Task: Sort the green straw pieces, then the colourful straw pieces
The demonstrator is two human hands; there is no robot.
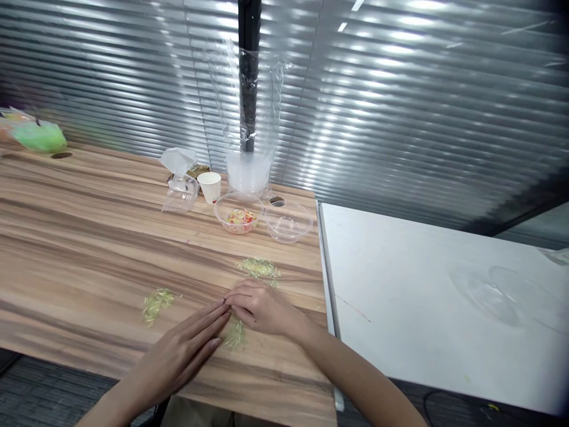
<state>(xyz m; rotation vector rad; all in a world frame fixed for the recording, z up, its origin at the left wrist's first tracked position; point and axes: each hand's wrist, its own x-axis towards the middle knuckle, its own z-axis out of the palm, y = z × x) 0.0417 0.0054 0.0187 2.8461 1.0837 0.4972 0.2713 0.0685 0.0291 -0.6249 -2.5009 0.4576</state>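
On the head camera I have the left hand (191, 344) lying flat and open on the wooden table (89, 237), fingers straight, grasping nothing. Its tips meet the right hand (260, 308), which is loosely curled with fingertips down on the wood; I cannot tell whether it pinches a strand. The near heap (234, 335) of thin pale green strands lies just below where the two hands meet, beside the left fingertips. The left heap (156, 302) sits apart from it, and the far heap (260, 268) lies just beyond the right hand. With strands this fine, I judge it best to keep the flat palm low as a stop and draw lightly with the right fingertips, since a quick sweep could scatter them. Farther back stand a bowl of coloured bits (240, 214), an empty bowl (288, 222) just beside it, a paper cup (210, 187) and a tall plastic bag (249, 118) over stacked clear bowls. The strands blur together. The green bundle (40, 136) at far left is too soft to identify, and the clear lids (502, 293) on the white table (400, 267) barely show.
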